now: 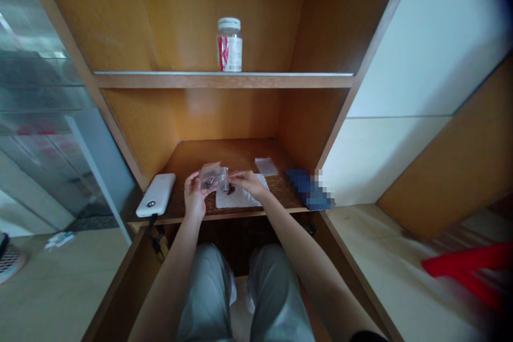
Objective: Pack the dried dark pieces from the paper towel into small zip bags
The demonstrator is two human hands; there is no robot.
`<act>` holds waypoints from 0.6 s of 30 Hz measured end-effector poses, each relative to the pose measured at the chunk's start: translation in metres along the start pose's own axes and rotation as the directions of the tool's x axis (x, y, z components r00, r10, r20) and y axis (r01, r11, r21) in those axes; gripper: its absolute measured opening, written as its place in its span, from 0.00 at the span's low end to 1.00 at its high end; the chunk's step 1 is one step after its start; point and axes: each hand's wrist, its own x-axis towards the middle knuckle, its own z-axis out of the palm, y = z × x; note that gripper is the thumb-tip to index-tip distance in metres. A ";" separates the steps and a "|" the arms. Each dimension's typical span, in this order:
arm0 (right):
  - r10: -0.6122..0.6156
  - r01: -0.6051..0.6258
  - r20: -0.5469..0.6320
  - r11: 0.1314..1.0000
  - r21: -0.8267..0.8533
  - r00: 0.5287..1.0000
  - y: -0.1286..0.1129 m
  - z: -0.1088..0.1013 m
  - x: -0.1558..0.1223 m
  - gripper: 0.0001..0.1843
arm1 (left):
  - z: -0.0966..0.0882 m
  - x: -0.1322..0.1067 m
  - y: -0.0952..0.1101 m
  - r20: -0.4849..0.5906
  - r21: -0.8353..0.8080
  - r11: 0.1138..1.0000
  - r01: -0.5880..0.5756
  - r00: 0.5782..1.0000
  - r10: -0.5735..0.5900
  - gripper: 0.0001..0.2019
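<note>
Raised over the lower shelf, a small clear plastic bag (209,177) with a few small dark pieces inside is gripped by my left hand (195,192). My right hand (250,184) pinches at the bag's right edge, fingertips together. Below both hands lies a white sheet (240,197), perhaps tissue or a plastic bag, with small dark bits (229,189) near its upper left. Behind it, a flat clear plastic bag (266,166) rests on the wood.
A white power bank (156,195) with a dark cable lies at the left front edge. To the right is a dark blue item (306,188), partly pixelated. A white-capped bottle (230,45) stands on the upper shelf (280,81). An open drawer surrounds my legs.
</note>
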 end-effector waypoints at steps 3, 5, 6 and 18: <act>0.086 -0.088 0.031 0.993 0.082 0.996 -0.003 0.002 -0.002 0.14 | -0.001 0.001 -0.001 0.004 0.009 1.000 -0.006 1.000 0.006 0.18; 0.121 -0.124 0.031 0.984 0.128 0.992 -0.004 0.004 -0.002 0.13 | -0.001 0.001 -0.001 0.013 0.022 1.000 -0.009 1.000 0.008 0.19; 0.137 -0.139 0.026 0.980 0.145 0.990 -0.004 0.004 -0.002 0.13 | -0.001 0.000 0.000 0.018 0.029 1.000 -0.009 1.000 0.009 0.20; 0.082 -0.081 -0.072 0.996 0.021 0.994 -0.005 0.003 0.004 0.09 | 0.001 -0.005 0.002 0.085 0.146 0.989 0.014 0.996 -0.026 0.18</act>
